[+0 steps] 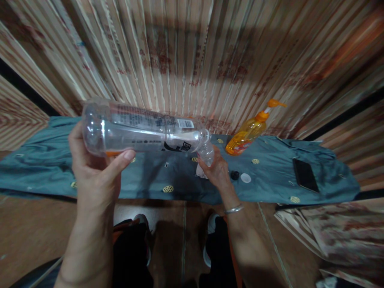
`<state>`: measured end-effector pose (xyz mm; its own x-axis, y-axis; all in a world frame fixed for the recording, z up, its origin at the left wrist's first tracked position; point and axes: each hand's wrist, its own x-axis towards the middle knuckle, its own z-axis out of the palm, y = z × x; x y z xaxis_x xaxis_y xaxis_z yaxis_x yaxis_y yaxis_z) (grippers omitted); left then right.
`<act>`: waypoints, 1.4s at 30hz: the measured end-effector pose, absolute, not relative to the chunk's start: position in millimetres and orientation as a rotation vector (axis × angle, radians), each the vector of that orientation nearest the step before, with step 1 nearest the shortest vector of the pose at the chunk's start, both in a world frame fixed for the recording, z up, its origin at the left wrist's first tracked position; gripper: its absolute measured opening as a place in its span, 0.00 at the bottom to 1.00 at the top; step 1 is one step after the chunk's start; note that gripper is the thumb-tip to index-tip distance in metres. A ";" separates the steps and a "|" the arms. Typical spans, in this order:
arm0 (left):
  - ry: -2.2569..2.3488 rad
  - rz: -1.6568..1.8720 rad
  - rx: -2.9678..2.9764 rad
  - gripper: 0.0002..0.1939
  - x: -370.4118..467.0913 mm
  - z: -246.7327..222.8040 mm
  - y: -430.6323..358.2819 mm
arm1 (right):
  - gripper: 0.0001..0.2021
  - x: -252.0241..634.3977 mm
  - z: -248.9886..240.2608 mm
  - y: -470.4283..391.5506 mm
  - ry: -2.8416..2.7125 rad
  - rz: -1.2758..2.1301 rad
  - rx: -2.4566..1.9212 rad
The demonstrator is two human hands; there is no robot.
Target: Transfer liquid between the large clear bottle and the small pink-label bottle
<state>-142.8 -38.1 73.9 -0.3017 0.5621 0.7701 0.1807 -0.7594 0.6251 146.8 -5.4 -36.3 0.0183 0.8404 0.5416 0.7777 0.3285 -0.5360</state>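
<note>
A large clear plastic bottle (pixel 138 130) with printed text and a barcode lies almost level in the air, its neck to the right. My left hand (pixel 96 168) is wrapped round its base end, thumb along the near side. At the neck, my right hand (pixel 215 166) grips a small clear plastic bottle (pixel 206 152), tilted, its upper end against the large bottle's mouth. Whether liquid passes between them I cannot make out. Below and beside my right hand are a pale cloth or paper (pixel 201 172), a black cap (pixel 235 175) and a white round lid (pixel 245 178).
A narrow bench under a teal patterned cloth (pixel 144 176) runs across the view. An orange pump bottle (pixel 247 132) stands at its back right, and a black phone (pixel 305 175) lies farther right. Striped curtain-like sheeting (pixel 180 52) hangs behind. Fabric (pixel 345 232) hangs at lower right.
</note>
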 end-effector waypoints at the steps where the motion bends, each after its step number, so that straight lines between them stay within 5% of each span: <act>1: 0.937 2.155 1.670 0.45 -142.8 73.7 -37.8 | 0.33 146.8 -36.8 -5.2 -1.753 0.088 -1.450; 42: 0.891 2.198 1.761 0.49 -149.7 66.4 -25.0 | 0.33 146.9 -37.6 -5.2 -1.764 0.049 -1.443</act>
<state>-149.7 -25.0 66.4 -0.2780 0.4955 0.8230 0.2176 -0.8020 0.5563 146.9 -5.2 -37.6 0.0104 0.8252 0.5648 0.7926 0.3376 -0.5078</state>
